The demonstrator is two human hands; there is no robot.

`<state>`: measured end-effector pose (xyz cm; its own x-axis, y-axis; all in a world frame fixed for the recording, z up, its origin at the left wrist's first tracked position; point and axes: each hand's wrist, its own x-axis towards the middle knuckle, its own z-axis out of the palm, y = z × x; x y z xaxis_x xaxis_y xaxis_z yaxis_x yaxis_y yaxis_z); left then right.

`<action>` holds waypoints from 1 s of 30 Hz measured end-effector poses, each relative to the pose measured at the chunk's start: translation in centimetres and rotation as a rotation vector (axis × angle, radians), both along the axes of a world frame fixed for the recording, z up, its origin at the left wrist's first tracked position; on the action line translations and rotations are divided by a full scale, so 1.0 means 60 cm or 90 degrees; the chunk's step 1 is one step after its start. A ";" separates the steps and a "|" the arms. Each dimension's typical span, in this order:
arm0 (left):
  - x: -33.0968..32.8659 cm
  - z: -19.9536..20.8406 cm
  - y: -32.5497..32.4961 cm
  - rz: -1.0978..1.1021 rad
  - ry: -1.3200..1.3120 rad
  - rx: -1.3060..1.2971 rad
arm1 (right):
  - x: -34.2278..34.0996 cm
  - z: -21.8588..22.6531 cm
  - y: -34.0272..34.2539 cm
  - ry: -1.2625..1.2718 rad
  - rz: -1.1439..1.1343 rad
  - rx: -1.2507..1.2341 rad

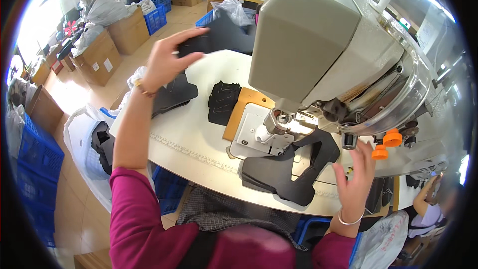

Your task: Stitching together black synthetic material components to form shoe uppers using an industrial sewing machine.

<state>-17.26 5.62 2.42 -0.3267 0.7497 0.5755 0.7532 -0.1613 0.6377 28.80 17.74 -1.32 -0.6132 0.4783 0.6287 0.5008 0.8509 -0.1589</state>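
Note:
My left hand (168,60) is raised over the far left of the sewing table, thumb and fingers spread. Just beyond its fingertips a flat black cut piece (224,35) shows; whether they touch is unclear. At the right of the sewing machine (306,35), my right hand (357,172) has its thumb and fingers apart and grips nothing; some fingertips are partly hidden near the orange knobs. Between this hand and the needle area, black shaped pieces (269,173) lie overlapping on the table's front, one reaching under the machine head.
Small dark pieces (223,102) lie beside a wooden block (239,114). More black pieces (175,94) rest at the table's left end. A white bag (82,139) hangs at the left. Blue crates (40,164) and cardboard boxes (97,57) stand on the floor. Another person (425,209) sits at far right.

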 end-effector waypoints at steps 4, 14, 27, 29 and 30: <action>-0.089 -0.071 -0.116 0.130 0.129 -0.015 | 0.022 -0.054 -0.039 -0.056 0.064 0.009; -0.093 -0.172 -0.250 0.352 0.260 -0.377 | 0.017 -0.157 -0.060 -0.044 0.100 -0.194; -0.057 -0.129 0.036 0.261 0.456 -0.907 | 0.032 -0.181 -0.073 -0.020 0.101 -0.205; -0.062 -0.124 0.024 0.252 0.457 -0.850 | 0.038 -0.189 -0.074 0.005 0.087 -0.208; -0.067 -0.131 0.017 0.261 0.479 -0.831 | 0.041 -0.191 -0.075 0.016 0.080 -0.208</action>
